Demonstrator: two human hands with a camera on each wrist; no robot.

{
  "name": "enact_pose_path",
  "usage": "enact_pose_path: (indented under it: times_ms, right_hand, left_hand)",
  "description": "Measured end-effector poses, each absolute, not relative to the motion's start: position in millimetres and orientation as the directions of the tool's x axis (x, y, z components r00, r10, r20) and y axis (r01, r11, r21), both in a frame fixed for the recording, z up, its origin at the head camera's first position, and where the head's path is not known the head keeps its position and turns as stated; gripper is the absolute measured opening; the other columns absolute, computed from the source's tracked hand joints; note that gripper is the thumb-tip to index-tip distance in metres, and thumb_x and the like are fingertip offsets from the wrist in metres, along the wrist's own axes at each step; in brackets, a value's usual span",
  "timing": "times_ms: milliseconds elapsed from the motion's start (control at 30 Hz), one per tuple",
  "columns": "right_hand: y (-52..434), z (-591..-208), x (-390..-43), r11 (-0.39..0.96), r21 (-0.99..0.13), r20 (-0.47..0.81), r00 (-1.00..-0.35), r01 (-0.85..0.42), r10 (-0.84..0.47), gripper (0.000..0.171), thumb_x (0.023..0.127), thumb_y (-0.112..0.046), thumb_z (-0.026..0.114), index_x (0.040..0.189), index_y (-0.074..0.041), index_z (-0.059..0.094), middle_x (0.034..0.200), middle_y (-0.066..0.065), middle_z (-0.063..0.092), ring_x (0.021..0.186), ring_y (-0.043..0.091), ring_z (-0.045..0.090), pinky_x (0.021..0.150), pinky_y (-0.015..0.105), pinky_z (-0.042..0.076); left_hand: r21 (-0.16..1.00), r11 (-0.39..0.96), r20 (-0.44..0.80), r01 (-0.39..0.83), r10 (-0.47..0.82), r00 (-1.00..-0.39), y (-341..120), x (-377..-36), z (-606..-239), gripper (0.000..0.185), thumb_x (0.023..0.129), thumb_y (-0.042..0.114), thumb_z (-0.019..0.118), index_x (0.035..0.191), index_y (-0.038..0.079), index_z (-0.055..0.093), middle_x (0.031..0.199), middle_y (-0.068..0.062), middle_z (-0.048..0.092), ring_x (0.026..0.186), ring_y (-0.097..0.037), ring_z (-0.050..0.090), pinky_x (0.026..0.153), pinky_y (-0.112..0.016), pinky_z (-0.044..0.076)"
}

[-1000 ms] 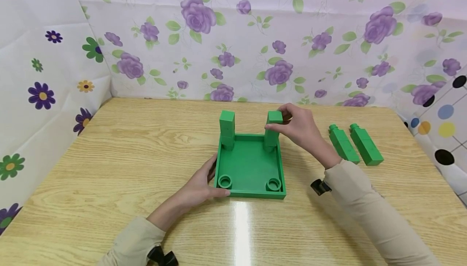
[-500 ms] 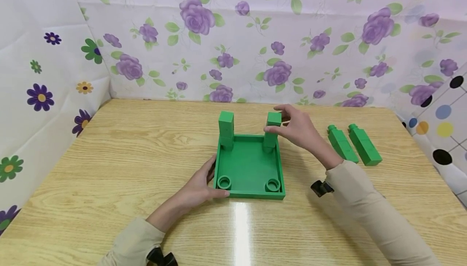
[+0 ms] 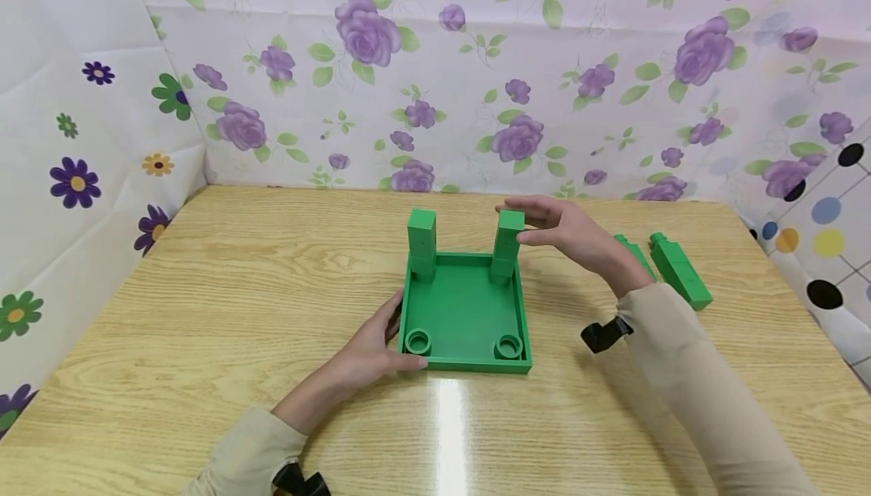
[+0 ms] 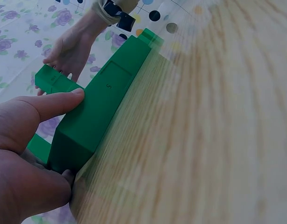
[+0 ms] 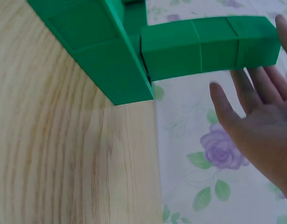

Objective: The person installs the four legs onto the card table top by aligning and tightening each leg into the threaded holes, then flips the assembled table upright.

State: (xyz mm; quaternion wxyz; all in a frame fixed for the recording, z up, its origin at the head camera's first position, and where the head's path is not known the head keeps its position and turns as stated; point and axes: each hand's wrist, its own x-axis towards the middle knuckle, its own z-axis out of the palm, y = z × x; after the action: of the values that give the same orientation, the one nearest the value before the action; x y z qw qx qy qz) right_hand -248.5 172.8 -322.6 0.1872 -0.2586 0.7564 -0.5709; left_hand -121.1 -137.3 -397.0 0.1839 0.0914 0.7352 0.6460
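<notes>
A green square tray (image 3: 463,365) lies at the table's middle. Two green posts stand upright in its far corners, one on the left (image 3: 422,243) and one on the right (image 3: 508,243). Two round sockets (image 3: 418,341) (image 3: 509,345) sit bare in the near corners. My left hand (image 3: 395,333) grips the tray's near-left corner, with the thumb on the front wall (image 4: 106,98). My right hand (image 3: 537,225) hovers open beside the top of the right post (image 5: 209,44); its fingers (image 5: 241,88) are straight and hold nothing.
Two loose green posts (image 3: 677,269) (image 3: 636,254) lie on the wooden table (image 3: 204,292) to the right of the tray; my right wrist hides part of the nearer one. Flowered sheets wall in the table at the back and both sides.
My right hand has let go of the right post's top; its fingers have straightened and it has drifted slightly right. The left hand and the tray have stayed put.
</notes>
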Motion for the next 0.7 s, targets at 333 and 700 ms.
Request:
enact_pose_path:
  times_ms: [333, 700]
  right_hand:
    - [173.4, -326.8, -258.2, 0.077, -0.986, 0.048, -0.698, -0.147, -0.714, 0.053, 0.087, -0.011, 0.061, 0.136, -0.006, 0.042, 0.131, 0.013, 0.046, 0.12, 0.025, 0.042, 0.097, 0.036, 0.034]
    - [169.9, -322.6, -255.9, 0.244, -0.953, -0.021, -0.762, -0.181, -0.647, 0.058, 0.083, -0.025, 0.068, 0.134, -0.012, 0.046, 0.126, 0.007, 0.052, 0.108, 0.023, 0.05, 0.093, 0.037, 0.037]
  left_hand:
    - [0.986, 0.141, -0.137, -0.088, 0.388, -0.911, -137.6, -121.3, -398.7, 0.104, 0.071, 0.005, 0.076, 0.146, 0.016, 0.005, 0.148, -0.006, 0.014, 0.133, -0.022, 0.016, 0.104, -0.042, 0.019]
    - [0.986, 0.145, -0.137, -0.085, 0.395, -0.908, -139.0, -121.9, -398.1, 0.104, 0.072, 0.005, 0.076, 0.146, 0.017, 0.004, 0.148, -0.005, 0.014, 0.133, -0.021, 0.016, 0.104, -0.042, 0.018]
